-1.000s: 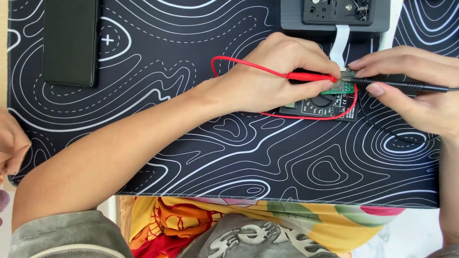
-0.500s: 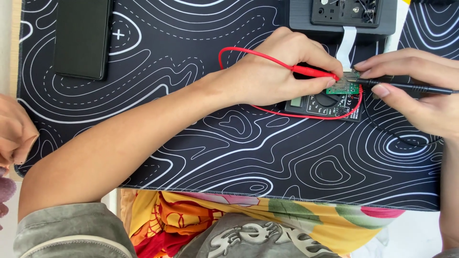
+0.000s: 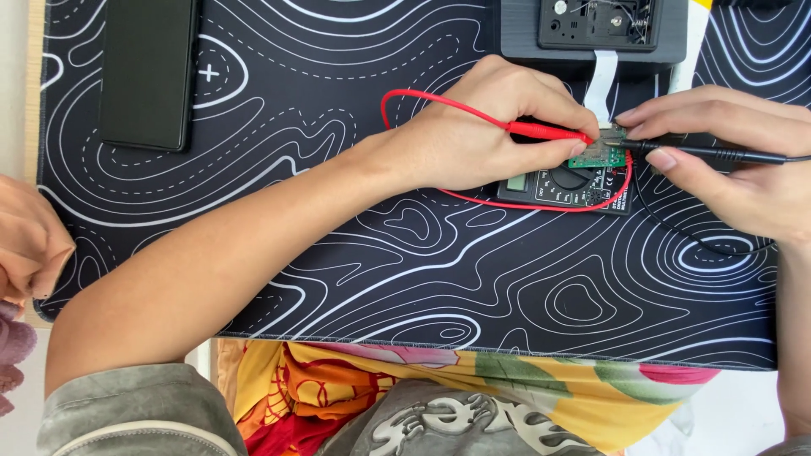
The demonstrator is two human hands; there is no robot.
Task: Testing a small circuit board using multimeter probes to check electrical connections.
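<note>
My left hand holds a red test probe, its tip on a small green circuit board. My right hand holds a black test probe whose tip meets the same board from the right. The board lies over a dark multimeter with a round dial. A red lead loops from the probe around my left hand and under the meter. A white ribbon cable runs from the board up to a black device at the top edge.
Everything rests on a black desk mat with white contour lines. A dark slim rectangular device lies at the top left. Another person's hand shows at the left edge. Colourful cloth lies below the mat's front edge.
The view has shifted slightly, so the mat and objects sit a little lower and to the right. Both hands stay on the probes at the board.
</note>
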